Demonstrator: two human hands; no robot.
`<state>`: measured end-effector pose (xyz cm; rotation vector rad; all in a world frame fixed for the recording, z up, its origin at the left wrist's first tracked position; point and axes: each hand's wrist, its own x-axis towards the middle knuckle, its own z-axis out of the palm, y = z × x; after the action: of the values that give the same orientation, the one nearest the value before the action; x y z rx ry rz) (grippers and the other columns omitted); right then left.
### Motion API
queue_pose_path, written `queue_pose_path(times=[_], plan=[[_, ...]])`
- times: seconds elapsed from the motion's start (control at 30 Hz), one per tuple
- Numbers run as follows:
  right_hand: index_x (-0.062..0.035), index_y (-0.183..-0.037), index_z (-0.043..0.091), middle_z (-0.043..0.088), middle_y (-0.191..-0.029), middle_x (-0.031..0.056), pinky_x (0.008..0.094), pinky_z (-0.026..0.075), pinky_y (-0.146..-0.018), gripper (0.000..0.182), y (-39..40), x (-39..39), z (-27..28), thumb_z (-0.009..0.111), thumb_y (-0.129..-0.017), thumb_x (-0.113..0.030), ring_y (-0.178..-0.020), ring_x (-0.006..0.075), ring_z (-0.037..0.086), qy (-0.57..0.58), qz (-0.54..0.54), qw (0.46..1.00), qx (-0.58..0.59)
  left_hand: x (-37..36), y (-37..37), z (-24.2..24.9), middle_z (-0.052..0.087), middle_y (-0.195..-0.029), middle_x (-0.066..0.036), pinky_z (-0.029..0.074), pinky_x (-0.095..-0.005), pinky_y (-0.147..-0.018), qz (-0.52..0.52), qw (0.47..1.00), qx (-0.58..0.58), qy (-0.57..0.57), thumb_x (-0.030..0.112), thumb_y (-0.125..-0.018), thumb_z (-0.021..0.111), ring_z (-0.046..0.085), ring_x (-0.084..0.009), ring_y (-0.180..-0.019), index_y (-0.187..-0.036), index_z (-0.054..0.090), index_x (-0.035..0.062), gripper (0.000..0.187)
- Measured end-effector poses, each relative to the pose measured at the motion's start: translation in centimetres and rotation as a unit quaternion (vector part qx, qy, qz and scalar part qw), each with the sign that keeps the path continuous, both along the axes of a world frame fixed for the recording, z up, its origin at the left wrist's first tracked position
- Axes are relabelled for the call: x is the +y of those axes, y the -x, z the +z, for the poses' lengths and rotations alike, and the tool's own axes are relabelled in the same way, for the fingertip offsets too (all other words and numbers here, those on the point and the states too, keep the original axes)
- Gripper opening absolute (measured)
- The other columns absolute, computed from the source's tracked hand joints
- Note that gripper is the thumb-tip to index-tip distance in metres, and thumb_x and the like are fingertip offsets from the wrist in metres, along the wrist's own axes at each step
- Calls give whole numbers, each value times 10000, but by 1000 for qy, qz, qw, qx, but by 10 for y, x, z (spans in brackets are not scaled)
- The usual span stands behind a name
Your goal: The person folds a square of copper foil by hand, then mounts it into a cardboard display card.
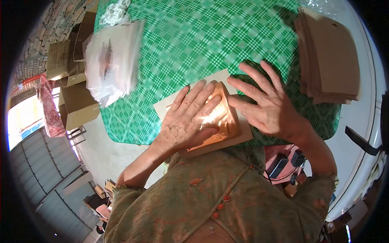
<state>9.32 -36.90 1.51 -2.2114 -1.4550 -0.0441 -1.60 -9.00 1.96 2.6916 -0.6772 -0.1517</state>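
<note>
My left hand (188,115) lies flat, fingers stretched out, on a shiny orange-brown packet (227,115) that looks wrapped in plastic. Under the packet is a flat piece of tan cardboard (221,77), set at a slant near the table's front edge. To the right, my right hand (265,101) is raised with its fingers spread, holding nothing. Its thumb side overlaps the right edge of the packet and the cardboard in this view. Part of the packet is hidden beneath my left hand.
A green checked cloth (194,40) covers the table. Clear plastic bags (111,60) are piled at the left, below a bundle of white string (115,13). Brown cardboard sheets (332,56) are stacked at the right. Open cardboard boxes (79,107) stand beyond the left edge.
</note>
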Motion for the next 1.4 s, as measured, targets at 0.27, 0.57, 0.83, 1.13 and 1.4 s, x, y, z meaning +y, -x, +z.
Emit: queue_pose_path(times=[0.27,0.57,0.83,1.13,1.4], plan=[[-165,-1156,757,452,-1677,80,655,197,-1304,308,0,7,-3,798,-859,-234,-1597,393,325,0,-4,999,32,2,0,-1,355,-1743,-179,234,-561,-1325,-10,1000,-3,-5,569,-906,750,309,-384,-1626,-1660,415,98,951],[-146,-1288,761,439,-1705,-16,654,166,-1324,475,10,12,0,807,-839,-296,-1618,335,312,16,-11,1000,10,2,-1,1,357,-1742,-177,241,-557,-1323,-7,1000,2,-11,557,-923,741,319,-379,-1622,-1663,406,96,934],[-82,-1216,797,550,-1620,-10,643,203,-1321,392,12,15,-3,765,-875,-273,-1596,315,355,22,2,999,-28,1,-1,3,339,-1754,-158,224,-533,-1334,0,1000,8,-2,524,-943,732,300,-359,-1631,-1669,401,103,901],[-39,-1204,739,612,-1519,89,636,237,-1308,340,4,16,2,737,-904,-198,-1550,318,418,4,45,999,12,-2,-1,3,358,-1745,-126,245,-517,-1330,12,1000,-3,-10,504,-942,743,330,-331,-1616,-1664,418,139,873],[-30,-1158,697,649,-1441,84,622,241,-1313,300,1,18,1,757,-892,-155,-1526,311,444,-4,46,999,-1,0,0,0,328,-1760,-134,224,-529,-1336,4,1000,-6,-27,624,-1054,545,288,-344,-1634,-1676,405,138,802]])
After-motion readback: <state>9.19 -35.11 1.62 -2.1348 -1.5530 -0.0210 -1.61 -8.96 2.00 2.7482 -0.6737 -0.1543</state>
